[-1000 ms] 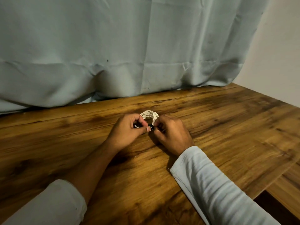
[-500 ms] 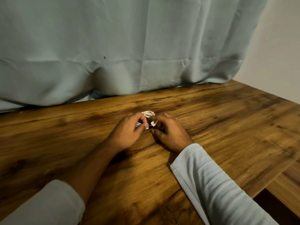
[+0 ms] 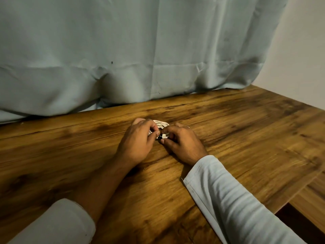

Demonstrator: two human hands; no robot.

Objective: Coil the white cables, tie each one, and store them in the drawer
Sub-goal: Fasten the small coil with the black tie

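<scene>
No text can be read. The cable (image 3: 161, 124) between left hand (image 3: 136, 144) and right hand (image 3: 183, 144) is too blurred for markings.

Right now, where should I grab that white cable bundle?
Probably from above, at the near end of the white cable bundle: the left hand and right hand gather its loops there, while the far loops fan out loose.

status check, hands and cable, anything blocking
Left hand and right hand both pinching the coiled white cable on the wooden table. Small black piece at the fingertips, likely the tie. Nothing blocking the hands.
</scene>
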